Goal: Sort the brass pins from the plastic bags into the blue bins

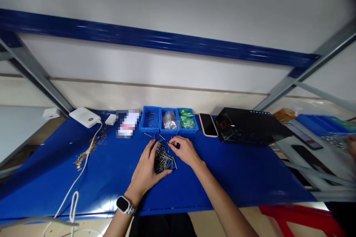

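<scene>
In the head view, a loose heap of thin metal pins [164, 159] lies near the middle of the blue bench [236, 181], crossing every way with no shared long axis. The left hand [146, 168] curves half open against the heap's left side, gripping nothing, while the right hand [183, 152] holds its fingertips [170, 143] close together at the far edge; whether they hold a pin cannot be told. The pins look light, stiff and slippery, best pinched singly by the shaft.
</scene>
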`<state>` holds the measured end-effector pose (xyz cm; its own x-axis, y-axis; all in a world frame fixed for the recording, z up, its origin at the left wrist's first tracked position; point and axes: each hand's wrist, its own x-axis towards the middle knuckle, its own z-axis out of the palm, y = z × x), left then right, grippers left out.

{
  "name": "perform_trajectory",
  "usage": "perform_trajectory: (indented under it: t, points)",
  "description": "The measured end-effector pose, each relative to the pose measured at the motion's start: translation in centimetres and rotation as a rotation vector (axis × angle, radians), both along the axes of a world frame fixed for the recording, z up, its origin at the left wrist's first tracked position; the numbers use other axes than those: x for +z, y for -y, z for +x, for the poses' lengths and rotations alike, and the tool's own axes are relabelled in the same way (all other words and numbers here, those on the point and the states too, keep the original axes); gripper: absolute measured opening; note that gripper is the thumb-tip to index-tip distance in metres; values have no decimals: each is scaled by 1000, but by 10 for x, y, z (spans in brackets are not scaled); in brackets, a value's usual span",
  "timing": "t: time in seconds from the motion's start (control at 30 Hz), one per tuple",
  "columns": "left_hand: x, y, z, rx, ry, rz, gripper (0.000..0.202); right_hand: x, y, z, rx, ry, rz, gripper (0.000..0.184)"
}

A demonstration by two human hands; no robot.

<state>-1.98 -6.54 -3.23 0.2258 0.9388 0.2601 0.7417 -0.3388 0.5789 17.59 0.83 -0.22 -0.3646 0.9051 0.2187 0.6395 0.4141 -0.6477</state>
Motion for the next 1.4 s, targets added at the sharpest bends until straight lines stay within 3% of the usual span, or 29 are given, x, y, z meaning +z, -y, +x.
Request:
perform_trajectory:
  t: [0.3,0.43,0.63,0.83,0.97,1.13,1.23,1.4]
  points:
    - [6,1,-1,-26,61,63,59,-13,16,0,40,-253,90,20]
    - [10,-3,-1,-94,35,216,46,-13,18,-4,43,-335,93,19]
    - [23,-24,-6,-213,-8,301,42,-9,21,-9,15,-405,-7,11]
    - [31,-46,-17,-261,4,334,29,-9,20,-19,-33,-452,-145,14]
    - [35,-55,-20,-263,15,325,23,-3,19,-21,-39,-461,-178,17]
    - [38,-62,-21,-300,52,250,18,20,15,-16,-36,-452,-151,18]
    - [39,-66,-18,-313,90,195,17,29,7,-14,-14,-494,-216,14]
    - [39,-76,-11,-326,138,160,11,23,-10,-18,-18,-630,-402,13]
